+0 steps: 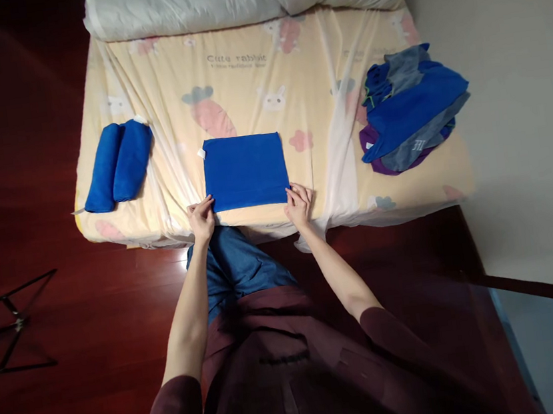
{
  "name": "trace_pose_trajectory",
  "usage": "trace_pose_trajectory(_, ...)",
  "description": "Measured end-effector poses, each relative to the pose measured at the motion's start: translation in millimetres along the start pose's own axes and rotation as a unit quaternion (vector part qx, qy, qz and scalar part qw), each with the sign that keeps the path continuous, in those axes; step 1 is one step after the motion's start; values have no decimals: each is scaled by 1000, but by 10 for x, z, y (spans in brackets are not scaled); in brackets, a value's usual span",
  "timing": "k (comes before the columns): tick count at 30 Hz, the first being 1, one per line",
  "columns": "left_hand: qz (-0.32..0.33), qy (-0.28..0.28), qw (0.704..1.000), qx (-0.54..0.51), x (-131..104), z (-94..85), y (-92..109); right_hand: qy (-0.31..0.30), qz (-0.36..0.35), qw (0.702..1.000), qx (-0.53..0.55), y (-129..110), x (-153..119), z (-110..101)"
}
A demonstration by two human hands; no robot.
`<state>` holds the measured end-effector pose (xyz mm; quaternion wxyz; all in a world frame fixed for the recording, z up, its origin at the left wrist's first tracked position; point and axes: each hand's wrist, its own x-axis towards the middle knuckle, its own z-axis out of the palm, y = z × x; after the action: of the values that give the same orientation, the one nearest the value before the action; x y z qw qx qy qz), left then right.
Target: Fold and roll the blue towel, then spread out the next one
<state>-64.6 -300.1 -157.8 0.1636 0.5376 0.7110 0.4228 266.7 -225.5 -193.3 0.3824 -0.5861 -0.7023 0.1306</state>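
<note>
The left hand (202, 220) is pinching the near left corner of a flat, rectangular royal-blue cloth (244, 170) between thumb and fingers, and the right hand (299, 205) is pinching its near right corner in much the same way. The cloth is lying smooth on a pale-yellow bedspread (255, 112) printed with rabbits and carrots, close to its near edge, with a small white tag (202, 153) showing at the cloth's left side. Whether the pinched corners are clearing the bedspread, one cannot tell.

The work is looking partly done. Two long, rolled royal-blue fabric bundles (104, 167) are lying side by side, touching, to the left of the cloth, and they seem finished. The cloth itself is making a neat rectangle but is not yet showing the bundles' rolled shape. Well to the right, a loose, rumpled pile of blue, grey and purple garments (410, 106) is lying unarranged, apparently what is left; its pieces are overlapping too much to count.
</note>
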Motion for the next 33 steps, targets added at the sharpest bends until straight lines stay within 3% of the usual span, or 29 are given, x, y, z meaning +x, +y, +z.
trace_pose_trajectory(6,-5,-13,1000,0,2,-7,-12,-37,6,999,0,-43,-9,-51)
trace_pose_trajectory(15,34,-71,997,7,41,-77,-3,-7,-7,1000,-15,-60,-19,-48)
trace_pose_trajectory(20,13,-57,998,13,52,-56,-4,-62,-4,997,-36,-70,-37,-47)
trace_pose_trajectory(25,0,-43,999,0,39,-55,-14,-62,-27,996,-50,-94,-19,-101)
trace_pose_trajectory(30,-1,-30,999,-14,38,-35,-56,-102,-71,990,-61,-107,-7,-200)
trace_pose_trajectory(33,5,-26,1000,-15,42,-23,-82,-103,-60,991,-59,-114,6,-204)
